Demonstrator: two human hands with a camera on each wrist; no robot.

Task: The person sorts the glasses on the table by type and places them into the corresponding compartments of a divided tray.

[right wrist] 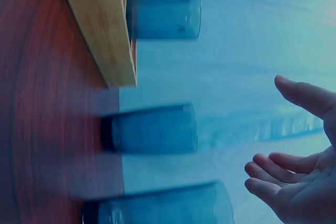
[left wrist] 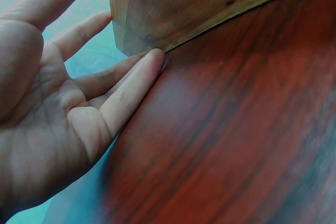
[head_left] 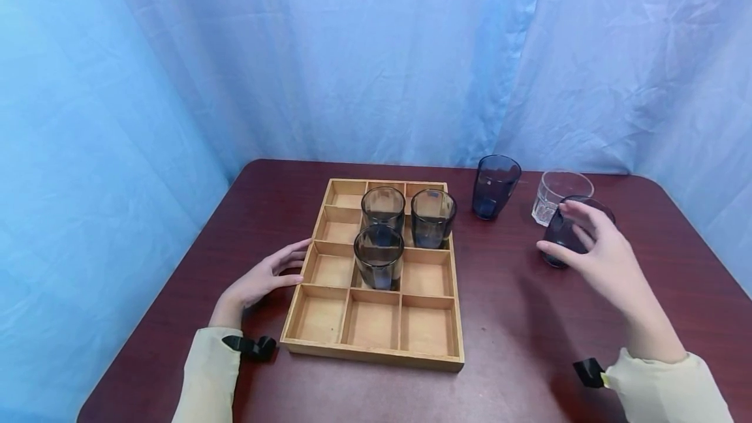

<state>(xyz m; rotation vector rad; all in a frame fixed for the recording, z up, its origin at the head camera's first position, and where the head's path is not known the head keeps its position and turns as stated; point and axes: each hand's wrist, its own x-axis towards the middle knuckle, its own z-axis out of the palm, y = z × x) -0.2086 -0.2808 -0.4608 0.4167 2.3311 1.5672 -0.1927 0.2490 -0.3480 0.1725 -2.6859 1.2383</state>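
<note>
My left hand point(head_left: 267, 279) rests its extended fingers against the left side of a divided wooden tray point(head_left: 373, 325). In the left wrist view, fingertips point(left wrist: 155, 59) touch the low edge of its wall. Three smoky drinking glasses stand in the tray: a back middle one point(head_left: 382, 204), a right one point(head_left: 433, 217) and a nearer middle one point(head_left: 378, 260). On the right, my right hand point(head_left: 605, 263) hovers by a dark glass point(head_left: 562, 232), overlapping it in the head view. The right wrist view shows thumb and fingers point(right wrist: 262, 190) spread apart, holding nothing.
Behind the dark glass stands a clear faceted glass point(head_left: 546, 204). A tall dark-blue glass point(head_left: 495, 188) stands between it and the tray, near the table's back edge. Blue curtains point(head_left: 376, 70) hang behind and beside the dark red table point(head_left: 499, 358).
</note>
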